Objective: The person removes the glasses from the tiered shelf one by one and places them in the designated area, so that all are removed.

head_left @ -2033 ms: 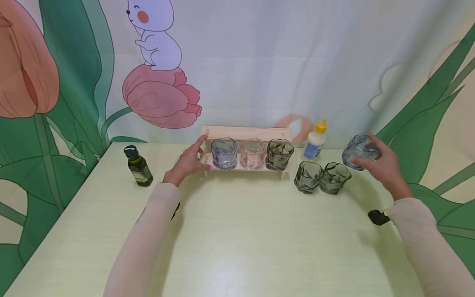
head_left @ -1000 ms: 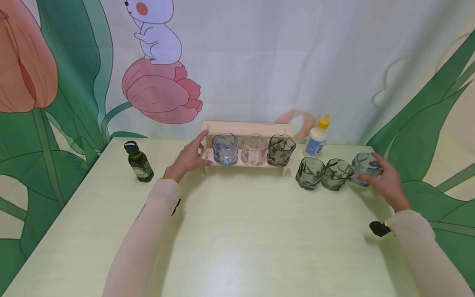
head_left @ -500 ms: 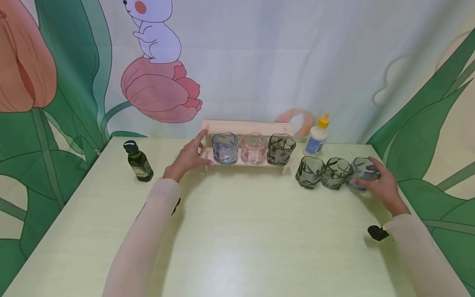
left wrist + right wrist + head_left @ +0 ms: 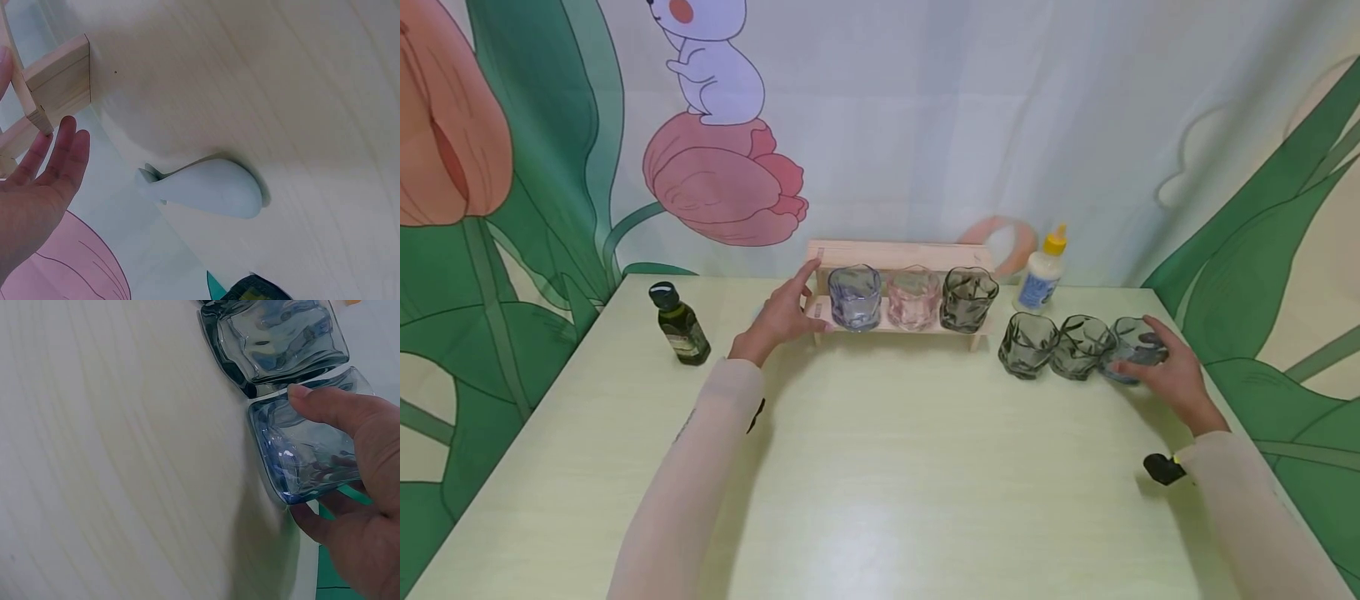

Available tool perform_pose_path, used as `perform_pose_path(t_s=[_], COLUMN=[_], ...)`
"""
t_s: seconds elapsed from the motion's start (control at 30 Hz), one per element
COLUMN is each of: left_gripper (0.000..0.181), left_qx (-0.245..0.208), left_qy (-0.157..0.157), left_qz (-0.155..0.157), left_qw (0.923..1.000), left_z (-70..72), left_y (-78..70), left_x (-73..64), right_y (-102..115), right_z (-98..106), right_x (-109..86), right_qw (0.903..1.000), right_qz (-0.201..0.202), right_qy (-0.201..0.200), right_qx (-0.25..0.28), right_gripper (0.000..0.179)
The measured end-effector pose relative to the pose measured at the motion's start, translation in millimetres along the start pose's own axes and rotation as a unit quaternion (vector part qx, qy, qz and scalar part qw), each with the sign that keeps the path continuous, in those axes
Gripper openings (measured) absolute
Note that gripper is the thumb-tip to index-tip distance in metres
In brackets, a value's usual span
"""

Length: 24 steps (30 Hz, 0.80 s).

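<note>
At the left end of a small two-tier wooden rack (image 4: 898, 257), my left hand (image 4: 777, 321) grips it, thumb at the lower shelf and index finger at the upper. On that lower shelf stand a blue glass (image 4: 854, 300), a pink glass (image 4: 913, 300) and a grey glass (image 4: 968, 302). My right hand (image 4: 1176, 371) holds another bluish glass (image 4: 306, 450) between thumb and fingers. It stands on the table beside one grey glass (image 4: 1081, 348), with a further grey glass (image 4: 1027, 347) to the left.
A white bottle with a yellow nozzle (image 4: 1040, 279) stands behind the grey glasses. A dark green bottle with a black cap (image 4: 681, 327) is at the left. In the left wrist view, a pale whale-shaped object (image 4: 206, 187) lies near the rack. A printed curtain (image 4: 887, 125) hangs behind.
My right hand has lowered the bluish glass to the table and moved it against the row of grey glasses. My left hand stays at the rack's end.
</note>
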<state>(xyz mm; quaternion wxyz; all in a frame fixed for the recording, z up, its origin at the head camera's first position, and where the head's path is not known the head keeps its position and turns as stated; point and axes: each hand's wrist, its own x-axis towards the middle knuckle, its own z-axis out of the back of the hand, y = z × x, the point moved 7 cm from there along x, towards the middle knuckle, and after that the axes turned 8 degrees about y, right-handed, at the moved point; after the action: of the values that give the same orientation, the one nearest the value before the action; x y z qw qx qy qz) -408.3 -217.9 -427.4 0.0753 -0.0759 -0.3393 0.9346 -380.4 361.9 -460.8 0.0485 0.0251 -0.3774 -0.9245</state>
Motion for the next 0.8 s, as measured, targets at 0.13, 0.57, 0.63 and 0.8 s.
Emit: perform_pose_path(t_s=[0.13, 0.57, 0.63, 0.8], left_gripper=[0.114, 0.115, 0.115, 0.114], left_qx=[0.001, 0.001, 0.001, 0.004], left_qy=[0.003, 0.003, 0.002, 0.002], left_qz=[0.001, 0.002, 0.002, -0.005], left_qw=[1.0000, 1.0000, 1.0000, 1.0000], left_z=[0.1, -0.4, -0.3, 0.2], left_y=[-0.2, 0.6, 0.1, -0.9], left_x=[0.5, 2.1, 1.9, 0.3], right_y=[-0.9, 1.6, 2.3, 1.3], right_z=[-0.2, 2.2, 2.4, 2.1], right_x=[1.0, 2.9, 2.7, 3.2], right_qw=[1.0000, 0.9999, 0.9999, 0.9997], right_qz=[0.000, 0.007, 0.007, 0.005], right_qy=[0.005, 0.012, 0.015, 0.024], right_qx=[0.001, -0.002, -0.004, -0.007], right_gripper=[0.099, 0.100, 0.101, 0.102])
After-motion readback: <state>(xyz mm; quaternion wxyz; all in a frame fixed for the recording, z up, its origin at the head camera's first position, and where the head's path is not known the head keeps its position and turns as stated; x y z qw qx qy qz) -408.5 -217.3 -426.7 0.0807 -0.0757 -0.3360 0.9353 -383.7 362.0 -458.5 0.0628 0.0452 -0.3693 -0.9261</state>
